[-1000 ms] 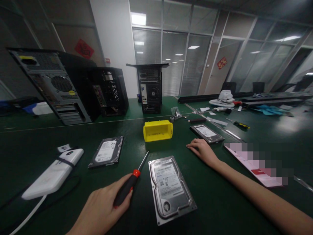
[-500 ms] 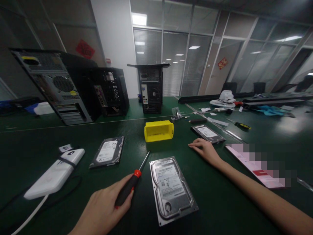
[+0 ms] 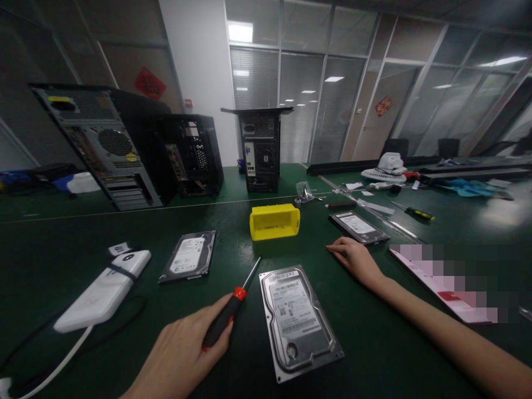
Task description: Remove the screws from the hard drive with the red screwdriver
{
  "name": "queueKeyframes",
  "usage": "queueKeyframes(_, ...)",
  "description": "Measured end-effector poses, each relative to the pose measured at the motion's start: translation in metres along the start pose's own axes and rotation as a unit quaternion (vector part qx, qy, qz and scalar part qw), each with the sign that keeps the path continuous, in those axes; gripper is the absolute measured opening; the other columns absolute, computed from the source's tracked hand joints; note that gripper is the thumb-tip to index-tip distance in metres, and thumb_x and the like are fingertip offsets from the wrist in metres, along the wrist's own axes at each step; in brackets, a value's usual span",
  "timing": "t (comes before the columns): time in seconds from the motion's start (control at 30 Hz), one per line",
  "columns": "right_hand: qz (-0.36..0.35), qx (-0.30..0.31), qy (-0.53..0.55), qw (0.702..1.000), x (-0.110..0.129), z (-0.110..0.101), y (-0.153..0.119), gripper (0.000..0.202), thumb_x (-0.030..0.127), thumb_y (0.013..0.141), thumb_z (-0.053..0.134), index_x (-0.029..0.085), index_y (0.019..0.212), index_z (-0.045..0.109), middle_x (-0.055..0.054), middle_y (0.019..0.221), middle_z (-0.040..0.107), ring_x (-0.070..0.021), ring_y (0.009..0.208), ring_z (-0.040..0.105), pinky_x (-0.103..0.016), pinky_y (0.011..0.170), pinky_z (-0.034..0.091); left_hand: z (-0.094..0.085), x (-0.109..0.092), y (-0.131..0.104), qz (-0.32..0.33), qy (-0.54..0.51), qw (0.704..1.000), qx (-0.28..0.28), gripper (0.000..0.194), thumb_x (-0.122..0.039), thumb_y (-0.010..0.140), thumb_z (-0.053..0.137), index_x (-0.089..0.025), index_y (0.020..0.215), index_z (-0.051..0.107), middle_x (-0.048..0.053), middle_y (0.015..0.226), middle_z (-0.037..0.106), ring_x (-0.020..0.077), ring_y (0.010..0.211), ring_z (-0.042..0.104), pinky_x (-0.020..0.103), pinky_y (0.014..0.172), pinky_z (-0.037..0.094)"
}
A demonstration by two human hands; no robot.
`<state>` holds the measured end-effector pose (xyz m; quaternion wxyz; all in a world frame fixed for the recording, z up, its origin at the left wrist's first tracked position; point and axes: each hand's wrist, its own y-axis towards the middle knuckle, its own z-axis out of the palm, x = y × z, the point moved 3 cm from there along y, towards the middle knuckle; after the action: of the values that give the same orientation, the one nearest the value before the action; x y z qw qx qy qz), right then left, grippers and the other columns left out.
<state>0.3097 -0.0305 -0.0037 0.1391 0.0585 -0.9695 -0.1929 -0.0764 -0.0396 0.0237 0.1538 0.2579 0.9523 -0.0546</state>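
Observation:
My left hand [image 3: 195,338] is wrapped round the black and red handle of a screwdriver [image 3: 226,316]. Its bare shaft points up and away, the tip just above the table. Right beside it lies a silver hard drive [image 3: 299,321], label up, touched by neither hand. My right hand [image 3: 355,263] rests on the table beyond that drive, fingertips drawn together in a pinch; whatever may be between them is too small to make out. Close behind this hand is a second hard drive [image 3: 357,226]. A yellow bin [image 3: 274,231] lies with its opening toward me.
Another hard drive [image 3: 189,256] and a white power strip [image 3: 103,291] lie on the left. Computer cases [image 3: 103,149] stand at the back. On the right are a pink sheet [image 3: 443,288], partly blurred out, a yellow-black screwdriver [image 3: 419,213] and a white device [image 3: 386,169].
The whole view has shifted slightly, so everything sits a little further right. Both hands keep the same pose, and the screwdriver stays in my left hand.

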Motion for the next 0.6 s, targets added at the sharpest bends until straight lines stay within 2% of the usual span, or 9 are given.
queueKeyframes(0.2, -0.019, -0.012, -0.034, 0.999, 0.007, 0.001, -0.005, 0.029, 0.022, 0.088, 0.044, 0.02, 0.099, 0.07, -0.009, 0.092, 0.064, -0.0203, 0.084, 0.06, -0.034, 0.073, 0.05, -0.002, -0.003, -0.003, -0.009, -0.005, 1.0, 0.015, 0.048, -0.044, 0.086, 0.039, -0.031, 0.132, 0.047, 0.002, 0.122, 0.062, 0.0237, 0.107, 0.062, 0.038, 0.09, 0.05)
queueKeyframes(0.4, -0.011, -0.021, -0.026, 0.999, 0.003, 0.004, -0.006, 0.029, 0.023, 0.088, 0.043, 0.019, 0.1, 0.069, -0.009, 0.097, 0.066, -0.0211, 0.089, 0.061, -0.035, 0.078, 0.05, -0.002, -0.002, -0.004, -0.007, -0.009, 1.0, 0.001, 0.048, -0.044, 0.086, 0.04, -0.032, 0.131, 0.048, 0.001, 0.119, 0.064, 0.023, 0.103, 0.063, 0.036, 0.088, 0.05)
queueKeyframes(0.5, 0.017, -0.042, 0.024, 0.999, 0.001, 0.002, -0.003, 0.027, 0.025, 0.086, 0.048, 0.018, 0.1, 0.069, -0.008, 0.097, 0.068, -0.021, 0.09, 0.062, -0.037, 0.082, 0.049, -0.001, -0.002, -0.003, -0.01, 0.003, 1.0, 0.003, 0.048, -0.045, 0.086, 0.039, -0.031, 0.131, 0.048, 0.001, 0.119, 0.064, 0.0232, 0.104, 0.063, 0.037, 0.089, 0.05)
queueKeyframes(0.6, 0.099, -0.074, 0.12, 0.985, -0.005, -0.003, 0.003, 0.025, 0.028, 0.081, 0.056, 0.017, 0.097, 0.07, -0.008, 0.095, 0.07, -0.0202, 0.087, 0.064, -0.037, 0.083, 0.049, -0.002, -0.004, -0.002, -0.006, 0.01, 1.0, 0.004, 0.048, -0.046, 0.086, 0.038, -0.03, 0.131, 0.049, 0.002, 0.12, 0.064, 0.0231, 0.105, 0.062, 0.036, 0.089, 0.05)
